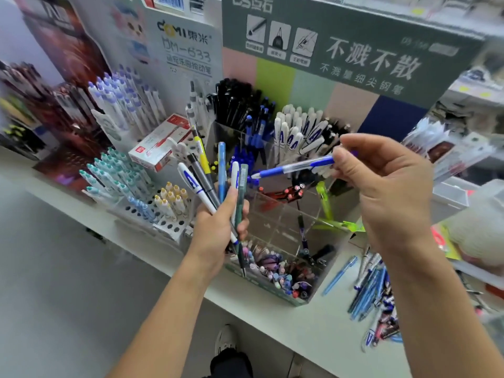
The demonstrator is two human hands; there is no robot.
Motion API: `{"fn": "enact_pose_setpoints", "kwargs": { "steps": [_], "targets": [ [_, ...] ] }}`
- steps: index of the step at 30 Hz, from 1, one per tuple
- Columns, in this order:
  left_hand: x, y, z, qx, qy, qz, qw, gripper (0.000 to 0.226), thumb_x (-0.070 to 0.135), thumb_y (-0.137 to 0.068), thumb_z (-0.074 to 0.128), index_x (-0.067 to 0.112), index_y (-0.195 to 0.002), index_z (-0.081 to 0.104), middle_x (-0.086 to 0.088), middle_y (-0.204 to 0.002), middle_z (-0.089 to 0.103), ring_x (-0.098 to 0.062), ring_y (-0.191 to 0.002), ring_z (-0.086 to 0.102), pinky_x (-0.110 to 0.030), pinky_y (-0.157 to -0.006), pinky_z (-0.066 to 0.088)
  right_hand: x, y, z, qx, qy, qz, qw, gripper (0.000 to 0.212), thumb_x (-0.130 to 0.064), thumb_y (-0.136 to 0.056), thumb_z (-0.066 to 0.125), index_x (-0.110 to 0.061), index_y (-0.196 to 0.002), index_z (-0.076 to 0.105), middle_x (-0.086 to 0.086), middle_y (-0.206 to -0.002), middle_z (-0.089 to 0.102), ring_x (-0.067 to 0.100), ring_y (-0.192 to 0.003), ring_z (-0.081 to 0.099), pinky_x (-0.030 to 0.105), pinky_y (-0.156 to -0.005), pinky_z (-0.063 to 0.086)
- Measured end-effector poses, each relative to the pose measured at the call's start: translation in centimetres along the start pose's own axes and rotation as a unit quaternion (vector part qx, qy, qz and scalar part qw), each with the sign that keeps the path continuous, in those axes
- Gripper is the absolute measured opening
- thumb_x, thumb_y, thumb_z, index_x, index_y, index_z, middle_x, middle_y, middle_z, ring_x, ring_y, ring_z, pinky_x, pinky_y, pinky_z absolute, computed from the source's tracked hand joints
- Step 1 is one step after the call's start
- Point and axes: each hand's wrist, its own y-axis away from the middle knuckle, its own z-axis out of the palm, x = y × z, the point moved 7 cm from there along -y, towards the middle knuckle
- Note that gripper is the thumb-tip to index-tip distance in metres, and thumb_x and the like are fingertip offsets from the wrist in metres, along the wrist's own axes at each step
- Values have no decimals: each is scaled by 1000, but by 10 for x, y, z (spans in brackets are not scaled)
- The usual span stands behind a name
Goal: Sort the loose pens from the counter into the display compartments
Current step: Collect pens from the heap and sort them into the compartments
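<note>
place: stationery shop | evidence: branded pen display, stocked compartments, counter

"DOMI" white sign, "不溅不散" green sign

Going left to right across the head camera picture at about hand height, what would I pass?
Teal-capped pens → red and white box → left hand gripping a bunch of pens → blue and clear pen pinched in the right hand → loose pens lying on the counter.
</note>
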Motion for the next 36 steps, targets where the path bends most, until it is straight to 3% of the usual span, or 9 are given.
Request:
{"fn": "enact_pose_setpoints", "kwargs": {
  "steps": [6,10,14,17,21,24,26,29,36],
  "targets": [
    [-3,5,20,-83,-40,-1,996,22,34,-98,54,16,-104,64,-5,-72,56,-17,-49,37,-26,-45,36,21,2,-27,13,-25,39,999,25,4,-86,70,-11,-106,71,5,-96,78,20,-92,74,26,-81,57],
    [-7,14,30,-123,-62,16,990,19,35,-97,53,33,-89,70,-6,-70,54,-17,-47,36,-28,-46,34,7,15,-64,42,15,2,999,26,4,-91,67,-14,-110,71,4,-104,78,21,-100,73,29,-89,56],
    [-12,17,23,-91,-92,45,991,17,40,-98,55,32,-92,70,-5,-68,52,-18,-46,34,-35,-49,26,-14,31,-84,13,128,-29,991,25,0,-86,73,-15,-106,73,0,-100,78,19,-95,74,30,-90,58],
    [-8,16,13,-54,-93,63,992,15,39,-98,57,30,-93,68,-4,-66,51,-19,-45,34,-28,-46,31,-8,45,-68,0,177,-36,984,23,-4,-82,78,-18,-100,76,-4,-93,78,14,-86,75,26,-83,59],
    [6,11,-15,5,-77,71,994,19,35,-99,54,19,-107,62,-7,-68,52,-18,-44,34,-25,-43,34,0,46,-27,18,147,-66,987,19,-5,-82,82,-16,-96,78,0,-87,77,18,-80,75,34,-77,60],
    [14,8,-32,33,-94,74,992,19,32,-101,54,16,-103,63,-11,-70,55,-21,-46,35,-26,-44,34,-11,25,13,-4,148,-105,983,17,-7,-83,81,-14,-98,78,-2,-90,77,13,-81,74,27,-75,58],
    [15,6,-38,48,-106,74,990,19,31,-102,55,15,-96,64,-12,-71,57,-22,-47,37,-27,-44,34,-22,7,34,-15,184,-135,973,16,-8,-84,80,-14,-99,78,-5,-91,76,7,-81,73,21,-76,58],
    [15,5,-40,54,-102,79,990,18,29,-102,56,15,-101,66,-12,-71,59,-21,-47,39,-27,-42,35,-25,-21,55,-45,254,-154,954,19,-5,-84,78,-16,-100,78,-9,-89,75,1,-78,71,17,-76,57],
    [8,8,-40,30,-68,49,996,21,33,-99,56,16,-106,68,-11,-71,62,-18,-45,40,-26,-41,38,42,-44,112,-184,421,-100,883,20,-1,-85,75,-12,-101,77,5,-93,74,23,-90,67,41,-89,56]
  ]
}}
